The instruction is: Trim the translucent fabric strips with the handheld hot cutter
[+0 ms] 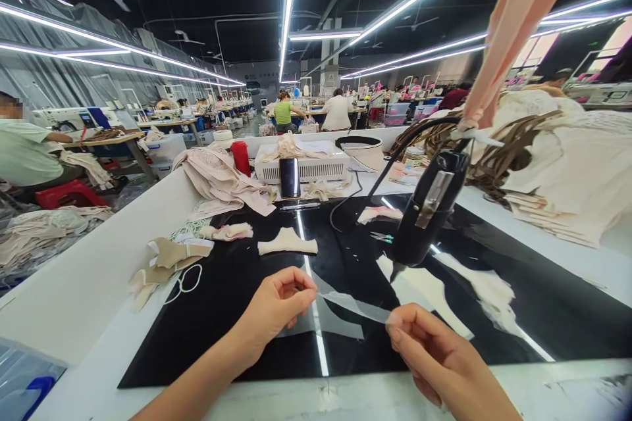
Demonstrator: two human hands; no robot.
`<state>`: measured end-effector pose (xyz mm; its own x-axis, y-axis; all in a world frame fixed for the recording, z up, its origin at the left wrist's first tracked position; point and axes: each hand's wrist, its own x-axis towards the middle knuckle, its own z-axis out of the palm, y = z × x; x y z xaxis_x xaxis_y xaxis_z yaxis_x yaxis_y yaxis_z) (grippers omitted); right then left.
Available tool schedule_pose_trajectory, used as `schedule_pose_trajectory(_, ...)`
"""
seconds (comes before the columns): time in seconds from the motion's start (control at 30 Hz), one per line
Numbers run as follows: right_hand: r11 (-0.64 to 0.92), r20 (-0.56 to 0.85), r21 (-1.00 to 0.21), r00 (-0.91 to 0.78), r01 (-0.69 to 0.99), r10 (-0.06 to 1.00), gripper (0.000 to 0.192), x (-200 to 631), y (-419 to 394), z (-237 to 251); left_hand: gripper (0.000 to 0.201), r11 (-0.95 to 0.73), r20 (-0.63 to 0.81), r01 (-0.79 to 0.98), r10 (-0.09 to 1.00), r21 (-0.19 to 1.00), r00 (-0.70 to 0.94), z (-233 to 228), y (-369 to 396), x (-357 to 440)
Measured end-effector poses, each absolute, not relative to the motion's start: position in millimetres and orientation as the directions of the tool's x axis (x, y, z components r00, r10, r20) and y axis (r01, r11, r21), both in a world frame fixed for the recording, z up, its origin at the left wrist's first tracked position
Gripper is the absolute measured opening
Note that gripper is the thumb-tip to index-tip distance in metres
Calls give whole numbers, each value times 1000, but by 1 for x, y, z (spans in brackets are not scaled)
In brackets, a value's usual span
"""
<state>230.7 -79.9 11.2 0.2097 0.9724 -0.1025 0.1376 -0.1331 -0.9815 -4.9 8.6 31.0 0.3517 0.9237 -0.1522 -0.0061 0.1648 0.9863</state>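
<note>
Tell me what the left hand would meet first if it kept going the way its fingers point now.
The left hand points right, along the clear strip it pinches. Straight on, it would likely meet the right hand holding the strip's other end. The hanging black tool appears to sit above and behind that line, though depth is unclear.

Hanging tool (428, 207) behind tape strip (353, 304)

Clear thin tape strip (353, 304), stretched taut and nearly level above the black glossy worktop, pinched at both ends
</note>
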Motion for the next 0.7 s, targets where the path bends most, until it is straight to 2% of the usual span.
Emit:
schedule_pose_trajectory(0.13,-115,-46,-965,283,235,958,32,231,-81,10,37,157,-145,-9,934,988,328,30,7,-4)
schedule_pose_trajectory(0.37,-71,61,-934,352,350,934,28,227,-84,14,37,158,-140,-36,942,987,306,26,7,-2)
schedule_pose_trajectory(0.5,-49,90,-921,333,386,939,30,228,-85,11,35,160,-141,-40,942,986,305,27,5,-3)
schedule_pose_trajectory(0.7,-61,38,-904,221,424,974,29,233,-90,-2,28,160,-151,8,913,987,380,41,-3,-1)
